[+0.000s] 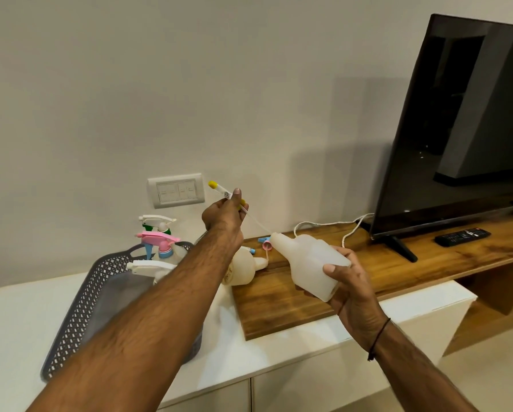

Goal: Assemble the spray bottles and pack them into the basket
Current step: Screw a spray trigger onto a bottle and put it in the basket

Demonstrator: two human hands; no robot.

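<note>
Centre of the frame: a translucent white bottle is held tilted, neck toward the upper left, so that its open mouth faces the incoming spray head. The right hand, at centre right, wraps the bottle's lower body, fingers curled round its side. Up and to the left, the left hand pinches a yellow-tipped spray head between thumb and curled fingers; its thin dip tube slopes down to the right, and its lower end sits at the bottle's mouth, apparently just entering. The head is held high, presumably to keep the long tube in line with the neck. Left of centre, a grey perforated basket holds three assembled sprayers, one with a pink-and-blue head. Behind the left forearm another bottle lies on the wooden surface, with a loose pink-and-blue part near it. A television fills the upper right.
</note>
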